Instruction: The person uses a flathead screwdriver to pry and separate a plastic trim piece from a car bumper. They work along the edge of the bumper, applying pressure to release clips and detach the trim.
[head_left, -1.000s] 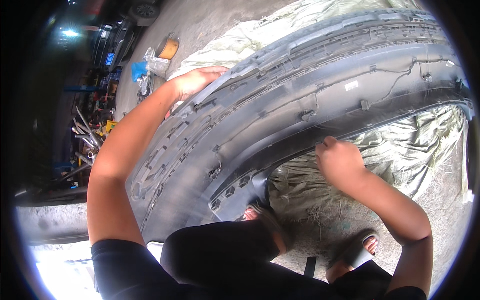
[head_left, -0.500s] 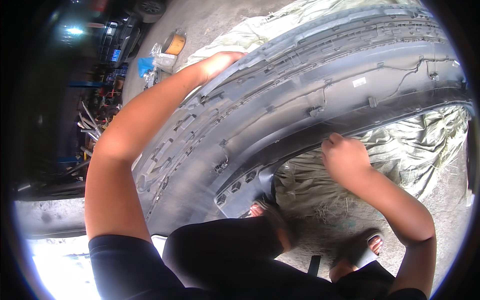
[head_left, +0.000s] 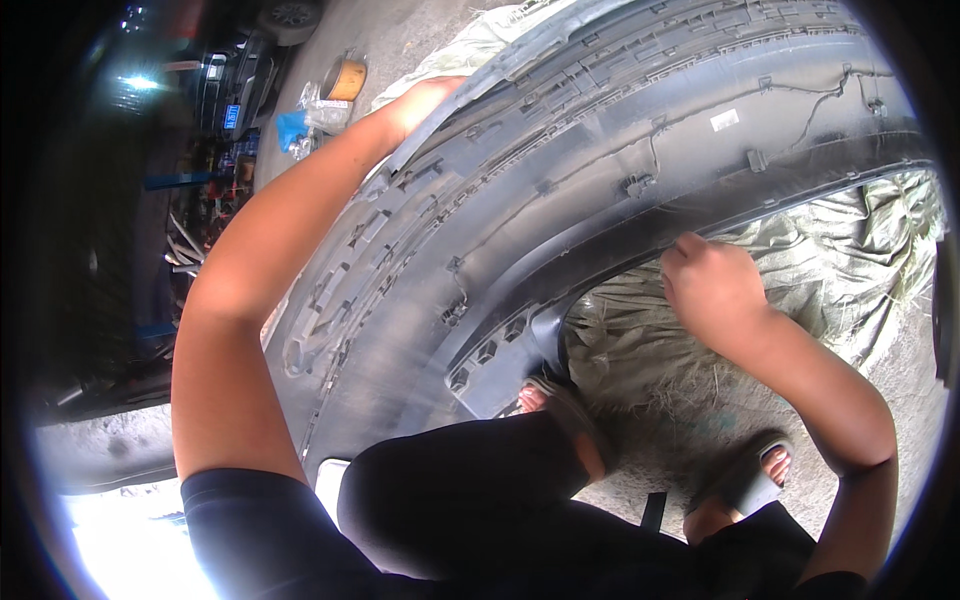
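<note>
A large grey-black car bumper (head_left: 590,215) lies with its inner side facing up, curving from the lower left to the upper right. Clips, small sensors and a thin wiring harness (head_left: 655,150) run along it. My left hand (head_left: 425,103) grips the bumper's far upper rim, its fingers partly hidden behind that edge. At the near lower edge, my right hand (head_left: 715,285) is closed with curled fingers on the rim; the fingertips are mostly hidden.
Pale woven sheeting (head_left: 840,270) is spread on the concrete floor under the bumper. My sandalled feet (head_left: 755,485) stand close to its near edge. A yellow-brown round container (head_left: 345,80) and a blue plastic bag (head_left: 291,130) lie at the far left, near a parked vehicle (head_left: 235,85).
In the picture the bumper sits higher than before, most clearly at its right side. Both hands have shifted upward with it, the right one also slightly rightward, and both keep their holds.
</note>
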